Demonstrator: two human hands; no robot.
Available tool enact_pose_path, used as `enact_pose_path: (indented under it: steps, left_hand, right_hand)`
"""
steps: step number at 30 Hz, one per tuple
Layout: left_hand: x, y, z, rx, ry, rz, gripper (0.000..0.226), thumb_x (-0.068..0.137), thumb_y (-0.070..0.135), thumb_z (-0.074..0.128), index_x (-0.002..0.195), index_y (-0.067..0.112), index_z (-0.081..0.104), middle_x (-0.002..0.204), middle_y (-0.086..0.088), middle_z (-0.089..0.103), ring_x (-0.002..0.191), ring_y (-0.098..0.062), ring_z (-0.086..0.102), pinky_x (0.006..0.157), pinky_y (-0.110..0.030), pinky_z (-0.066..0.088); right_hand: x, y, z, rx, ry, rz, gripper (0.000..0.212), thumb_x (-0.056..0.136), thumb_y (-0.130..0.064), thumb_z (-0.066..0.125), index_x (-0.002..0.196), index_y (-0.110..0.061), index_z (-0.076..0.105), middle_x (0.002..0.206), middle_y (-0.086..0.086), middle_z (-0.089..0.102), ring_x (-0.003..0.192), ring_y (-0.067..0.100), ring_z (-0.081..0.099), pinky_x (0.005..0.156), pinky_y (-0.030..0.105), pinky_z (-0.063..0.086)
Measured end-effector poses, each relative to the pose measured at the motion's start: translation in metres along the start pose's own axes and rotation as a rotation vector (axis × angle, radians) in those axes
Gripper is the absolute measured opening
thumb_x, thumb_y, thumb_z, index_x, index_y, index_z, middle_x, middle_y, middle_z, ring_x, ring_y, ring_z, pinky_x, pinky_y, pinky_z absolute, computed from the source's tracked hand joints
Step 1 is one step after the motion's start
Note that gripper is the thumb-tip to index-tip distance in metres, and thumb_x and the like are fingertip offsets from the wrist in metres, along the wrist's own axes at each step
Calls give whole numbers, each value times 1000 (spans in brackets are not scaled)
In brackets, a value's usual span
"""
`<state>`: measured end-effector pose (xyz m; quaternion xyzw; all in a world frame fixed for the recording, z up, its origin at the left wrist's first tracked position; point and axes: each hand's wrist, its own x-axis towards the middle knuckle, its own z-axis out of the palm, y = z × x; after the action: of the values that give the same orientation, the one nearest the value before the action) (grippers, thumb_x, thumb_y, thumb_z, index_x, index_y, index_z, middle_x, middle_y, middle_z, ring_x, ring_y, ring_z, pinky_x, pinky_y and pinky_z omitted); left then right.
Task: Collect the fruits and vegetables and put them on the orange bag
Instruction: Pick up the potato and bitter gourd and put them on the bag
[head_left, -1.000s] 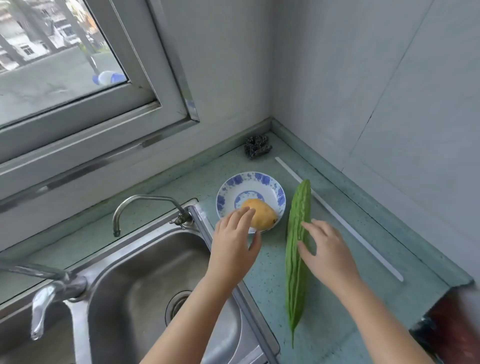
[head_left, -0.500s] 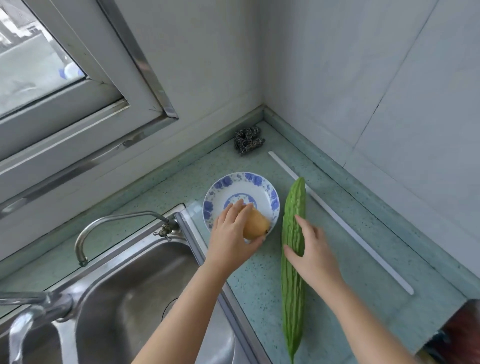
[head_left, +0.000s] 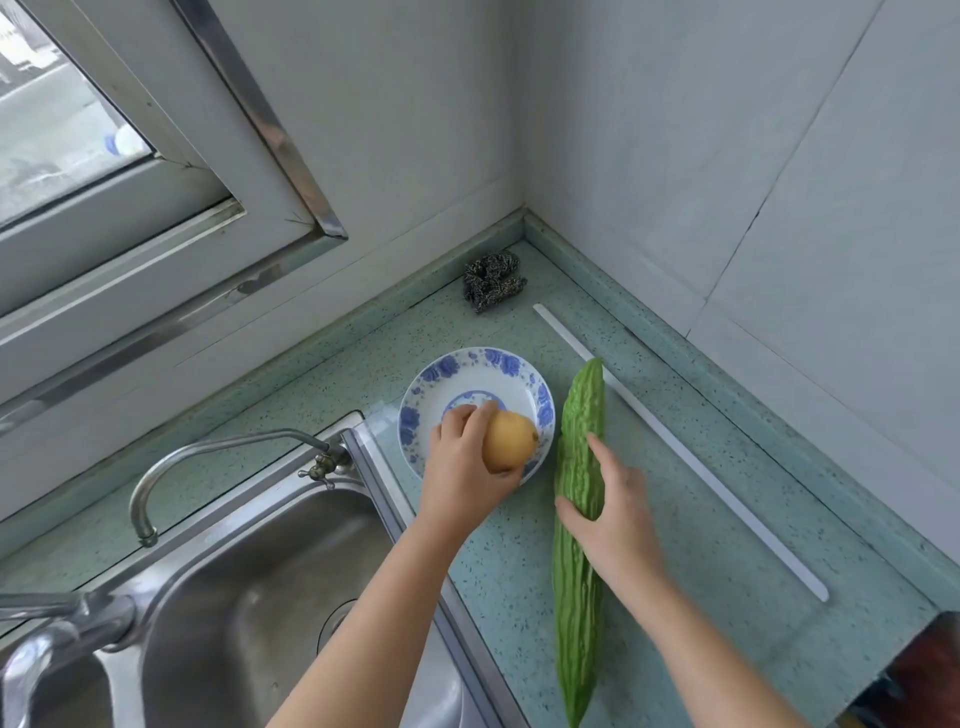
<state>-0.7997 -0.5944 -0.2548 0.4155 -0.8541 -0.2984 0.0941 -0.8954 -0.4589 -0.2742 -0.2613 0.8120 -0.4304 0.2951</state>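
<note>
1. The left hand (head_left: 462, 467) covered the near-left side of the yellow fruit (head_left: 511, 439), so only the fruit's far-right half showed. Whether it rested on the blue-and-white plate (head_left: 467, 361) or was lifted just off it could not be told.
2. The right hand (head_left: 613, 504) hid part of the bitter gourd (head_left: 579, 571) around its middle. The gourd's tapered tip reached almost to the bottom edge of the view, and a dark thing at the lower right corner was cut off and could not be made out.
3. The fruit's narrower end pointed toward the plate's right rim, away from the wrist.
4. The gourd lay on the counter (head_left: 701, 545) just right of the plate. Its long axis ran from its blunt end beside the plate's right rim back toward the person.
5. The left hand gripped the fruit over the near-right part of the plate, with fingers curled over the top and the thumb underneath.
6. The right hand straddled the gourd, with the thumb on the side facing the plate and the fingers laid over the top to the far side, clasping it.
7. A sink (head_left: 249, 597) sat left of the plate, a wire scourer (head_left: 493, 280) beyond it in the corner, and a white strip (head_left: 675, 447) lay right of the gourd
</note>
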Motion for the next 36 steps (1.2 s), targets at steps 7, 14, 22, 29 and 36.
enact_pose_path:
  steps: [7,14,22,29,36]
  left_hand:
    - [-9,8,-1,-189,95,-132,74,68,18,77,132,22,39,126,-3,41,109,-21,46,85,-30,40]
    - [-29,22,-21,-401,181,-196,66,67,19,78,121,33,43,114,7,44,99,-14,50,82,-26,42]
    - [-82,22,-46,-523,199,-259,59,71,26,76,115,38,39,101,18,53,87,3,55,62,-7,42]
    - [-161,9,-78,-568,325,-293,54,72,28,75,112,31,39,92,16,56,75,6,56,58,-7,42]
    - [-271,-16,-108,-613,537,-315,54,71,25,77,111,27,41,88,14,57,72,5,55,61,-18,47]
  right_hand:
    - [-5,0,-4,47,13,-17,70,80,-20,67,137,-34,29,109,1,39,89,13,49,70,20,34]
    - [-13,-13,-16,22,50,-141,69,79,-18,68,137,-32,32,109,-1,39,85,-14,43,67,-4,32]
    - [-40,-43,-17,43,43,-319,70,77,-16,70,133,-35,32,109,-3,42,95,-24,35,76,-5,28]
    - [-96,-76,3,44,-49,-504,71,77,-12,70,134,-33,32,112,-2,43,100,-21,37,79,-5,26]
    - [-178,-103,35,16,-219,-626,69,78,-16,69,130,-41,31,115,-6,41,99,-23,36,79,-6,27]
